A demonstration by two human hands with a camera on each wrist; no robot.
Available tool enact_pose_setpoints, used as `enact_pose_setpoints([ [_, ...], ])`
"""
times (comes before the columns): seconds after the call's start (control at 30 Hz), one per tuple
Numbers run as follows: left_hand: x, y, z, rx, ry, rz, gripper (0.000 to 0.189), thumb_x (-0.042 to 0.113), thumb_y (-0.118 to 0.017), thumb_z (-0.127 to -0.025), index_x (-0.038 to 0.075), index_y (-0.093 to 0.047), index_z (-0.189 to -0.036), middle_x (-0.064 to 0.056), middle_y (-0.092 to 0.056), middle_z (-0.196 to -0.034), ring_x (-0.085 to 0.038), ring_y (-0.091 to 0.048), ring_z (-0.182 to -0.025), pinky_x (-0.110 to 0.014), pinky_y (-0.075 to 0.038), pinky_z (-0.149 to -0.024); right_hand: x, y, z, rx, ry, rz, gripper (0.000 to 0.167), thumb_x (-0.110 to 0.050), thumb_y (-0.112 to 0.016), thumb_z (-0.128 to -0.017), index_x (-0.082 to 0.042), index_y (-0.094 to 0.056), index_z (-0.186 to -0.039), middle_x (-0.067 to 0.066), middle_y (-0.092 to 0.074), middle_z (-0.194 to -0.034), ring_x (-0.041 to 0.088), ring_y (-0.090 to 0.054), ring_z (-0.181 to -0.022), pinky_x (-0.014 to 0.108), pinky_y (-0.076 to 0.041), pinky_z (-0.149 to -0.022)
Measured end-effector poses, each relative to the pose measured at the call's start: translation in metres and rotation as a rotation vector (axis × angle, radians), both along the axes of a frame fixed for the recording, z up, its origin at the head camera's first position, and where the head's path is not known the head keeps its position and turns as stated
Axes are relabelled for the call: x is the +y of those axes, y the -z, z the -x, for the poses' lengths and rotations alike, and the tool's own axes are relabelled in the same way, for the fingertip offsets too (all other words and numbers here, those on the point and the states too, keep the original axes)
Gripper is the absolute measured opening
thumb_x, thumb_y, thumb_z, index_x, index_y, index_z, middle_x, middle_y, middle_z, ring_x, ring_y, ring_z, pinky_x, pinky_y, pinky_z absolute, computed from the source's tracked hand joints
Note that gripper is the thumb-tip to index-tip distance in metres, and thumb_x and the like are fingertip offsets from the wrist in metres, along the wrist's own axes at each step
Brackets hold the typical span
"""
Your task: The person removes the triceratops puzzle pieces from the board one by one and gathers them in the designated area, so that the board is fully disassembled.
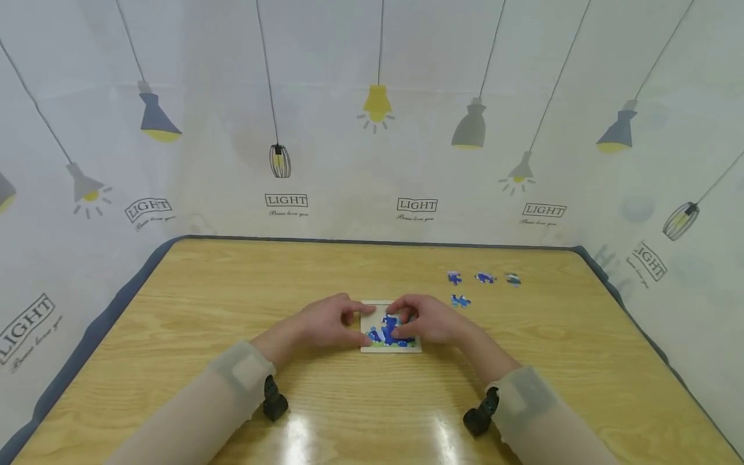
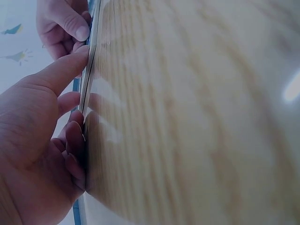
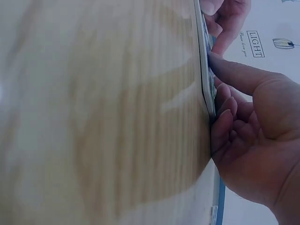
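Note:
A small square jigsaw board (image 1: 374, 318) with a pale frame lies flat on the table, partly filled with blue and green puzzle pieces (image 1: 388, 330). My left hand (image 1: 328, 323) holds the board's left side, thumb near the lower corner and index finger near the upper one. Over the board's right half, my right hand (image 1: 438, 320) has its thumb and fingertips spread around a blue puzzle piece, which those fingers partly hide. The left wrist view catches the board edge-on (image 2: 89, 65) under the left thumb. In the right wrist view the right thumb presses onto the board's top (image 3: 205, 61).
Several loose blue puzzle pieces lie beyond the right hand, three in a back row, including a middle piece (image 1: 485, 278), and a nearer piece (image 1: 460, 301) in front. The wooden table (image 1: 250, 271) has a dark edge and meets a lamp-printed curtain (image 1: 337, 155).

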State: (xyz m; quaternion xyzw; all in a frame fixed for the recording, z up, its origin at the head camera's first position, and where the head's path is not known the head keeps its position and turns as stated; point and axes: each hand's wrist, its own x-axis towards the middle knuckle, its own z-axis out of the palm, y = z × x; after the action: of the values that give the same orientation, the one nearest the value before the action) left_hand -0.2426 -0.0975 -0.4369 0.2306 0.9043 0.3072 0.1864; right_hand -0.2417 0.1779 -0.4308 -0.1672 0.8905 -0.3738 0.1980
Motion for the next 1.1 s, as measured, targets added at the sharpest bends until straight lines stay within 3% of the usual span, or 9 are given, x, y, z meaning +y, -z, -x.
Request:
enact_pose_setpoints([
  [0.53, 0.0022, -0.0020, -0.0008, 0.006, 0.000, 0.010, 0.066, 0.053, -0.086, -0.093, 0.035, -0.067, -0.152, -0.002, -0.055, -0.101, -0.019, -0.053, -0.091, -0.036, -0.040, -0.079, 0.0007, 0.0052, -0.0028, -0.007, 0.063, 0.080, 0.041, -0.018, -0.088, -0.094, -0.017, -0.070, -0.131, 0.005, -0.066, -0.113, 0.021, -0.057, -0.099, 0.036, -0.044, -0.090],
  [1.1, 0.0013, -0.0004, 0.0004, 0.002, -0.002, -0.008, 0.066, 0.054, -0.087, -0.092, 0.035, -0.067, -0.152, -0.002, -0.055, -0.101, -0.020, -0.053, -0.092, -0.036, -0.040, -0.079, 0.0067, 0.0080, -0.0028, -0.019, 0.063, 0.151, 0.036, -0.014, -0.083, -0.096, -0.018, -0.068, -0.129, 0.006, -0.070, -0.120, 0.023, -0.058, -0.100, 0.036, -0.046, -0.088],
])
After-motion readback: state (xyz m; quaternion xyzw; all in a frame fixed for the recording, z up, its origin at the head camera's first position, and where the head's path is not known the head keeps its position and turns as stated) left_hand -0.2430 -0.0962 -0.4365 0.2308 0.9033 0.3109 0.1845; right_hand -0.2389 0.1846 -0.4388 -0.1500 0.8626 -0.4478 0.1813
